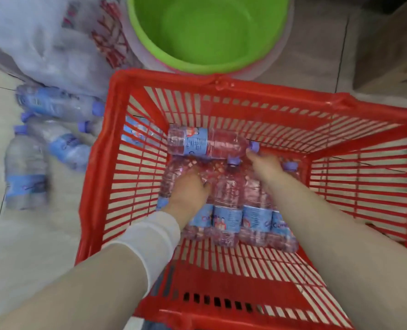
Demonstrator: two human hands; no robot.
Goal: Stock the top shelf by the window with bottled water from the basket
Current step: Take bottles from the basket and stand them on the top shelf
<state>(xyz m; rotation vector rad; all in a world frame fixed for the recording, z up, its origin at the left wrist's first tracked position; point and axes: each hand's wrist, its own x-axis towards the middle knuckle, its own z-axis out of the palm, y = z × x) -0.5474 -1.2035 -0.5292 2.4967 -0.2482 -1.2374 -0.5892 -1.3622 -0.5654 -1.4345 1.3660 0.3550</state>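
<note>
A red plastic basket (221, 86) stands on the floor below me. Inside it a row of clear water bottles (252, 217) with blue labels and purple caps lies side by side. One more bottle (205, 144) lies crosswise at their cap ends. My left hand (188, 191), in a white sleeve, is curled over the leftmost bottle of the row. My right hand (264, 165) reaches among the caps, its fingertips touching the neck of the crosswise bottle; its grip is hidden. The shelf and the window are out of view.
Several loose water bottles (55, 139) lie on the tiled floor left of the basket, beside a torn clear plastic wrap (43, 44). A green plastic tub (207, 32) stands just beyond the basket. A brown box edge (393, 55) shows at the far right.
</note>
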